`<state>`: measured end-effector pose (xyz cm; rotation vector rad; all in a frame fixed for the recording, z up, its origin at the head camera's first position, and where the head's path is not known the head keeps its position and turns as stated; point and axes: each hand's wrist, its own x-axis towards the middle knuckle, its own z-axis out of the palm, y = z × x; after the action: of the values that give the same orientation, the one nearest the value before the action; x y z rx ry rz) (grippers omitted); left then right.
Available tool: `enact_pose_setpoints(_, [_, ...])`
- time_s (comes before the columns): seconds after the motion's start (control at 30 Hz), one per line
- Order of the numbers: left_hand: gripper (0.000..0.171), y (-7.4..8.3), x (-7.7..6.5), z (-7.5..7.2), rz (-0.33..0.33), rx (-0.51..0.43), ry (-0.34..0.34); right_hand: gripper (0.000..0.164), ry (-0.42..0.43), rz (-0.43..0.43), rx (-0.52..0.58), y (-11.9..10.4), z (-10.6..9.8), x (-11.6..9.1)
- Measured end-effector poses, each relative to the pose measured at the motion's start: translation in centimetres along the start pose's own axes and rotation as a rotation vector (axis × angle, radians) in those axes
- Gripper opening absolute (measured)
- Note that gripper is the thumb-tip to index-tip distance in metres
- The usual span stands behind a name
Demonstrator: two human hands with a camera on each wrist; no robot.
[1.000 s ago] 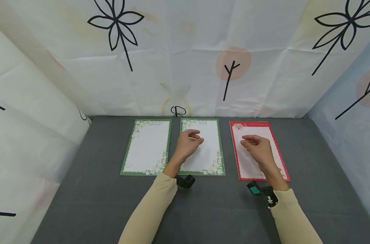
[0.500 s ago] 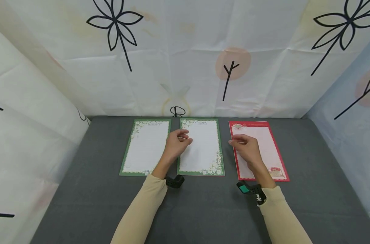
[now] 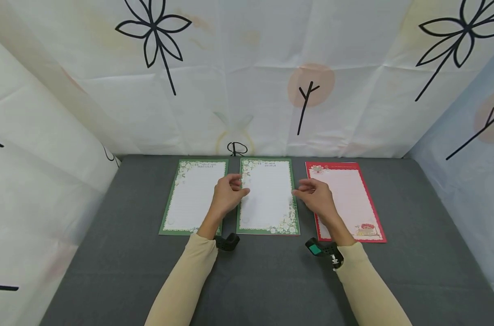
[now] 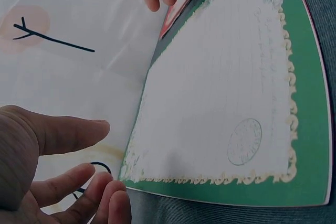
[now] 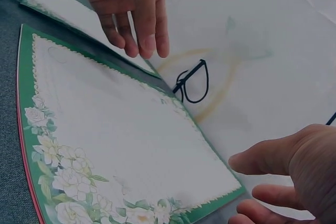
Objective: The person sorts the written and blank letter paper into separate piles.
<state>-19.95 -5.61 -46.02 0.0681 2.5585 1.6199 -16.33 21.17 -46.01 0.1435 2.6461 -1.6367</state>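
Three decorated paper sheets lie side by side in the head view. The middle sheet [image 3: 267, 199] has a green border, white flowers and faint lines; in the right wrist view a thin red edge shows beneath its green border [image 5: 25, 87]. My left hand [image 3: 226, 194] hovers by its left side, over the gap to the left green-bordered sheet [image 3: 195, 194]. Opposite, my right hand [image 3: 318, 198] is near the middle sheet's right edge, partly over the red-bordered sheet [image 3: 348, 199]. Fingers of both hands are loosely bent, thumbs apart, holding nothing.
A dark grey cloth [image 3: 271, 280] covers the table. White printed fabric [image 3: 238, 81] hangs behind it and at both sides. Black devices are strapped to the left wrist [image 3: 227, 242] and the right wrist [image 3: 324, 251].
Both hands have shifted left, from above the middle and red-bordered sheets to either side of the middle one. The sheets have stayed in place.
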Motion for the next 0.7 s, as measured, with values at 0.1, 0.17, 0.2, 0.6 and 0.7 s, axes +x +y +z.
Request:
enact_pose_setpoints(0.1, [0.05,-0.1,0.1,0.0,0.0,0.032,0.012,0.049,-0.009,0.025,-0.037,-0.1,0.3,0.3])
enact_pose_setpoints(0.17, [0.051,-0.2,0.2,0.1,-0.001,0.055,0.022,0.051,-0.007,0.044,-0.063,-0.2,0.6,0.4])
enact_pose_setpoints(0.2, [0.051,-0.1,0.2,0.1,-0.002,0.07,0.028,0.052,-0.006,0.051,-0.076,-0.3,0.7,0.5])
enact_pose_setpoints(0.6, [0.059,-0.3,0.8,0.7,-0.019,0.191,0.048,0.062,-0.03,0.09,-0.162,-0.2,1.5,1.3])
enact_pose_setpoints(0.7, [0.061,-0.4,0.8,0.8,-0.028,0.211,0.036,0.064,-0.035,0.1,-0.173,-0.1,1.7,1.5])
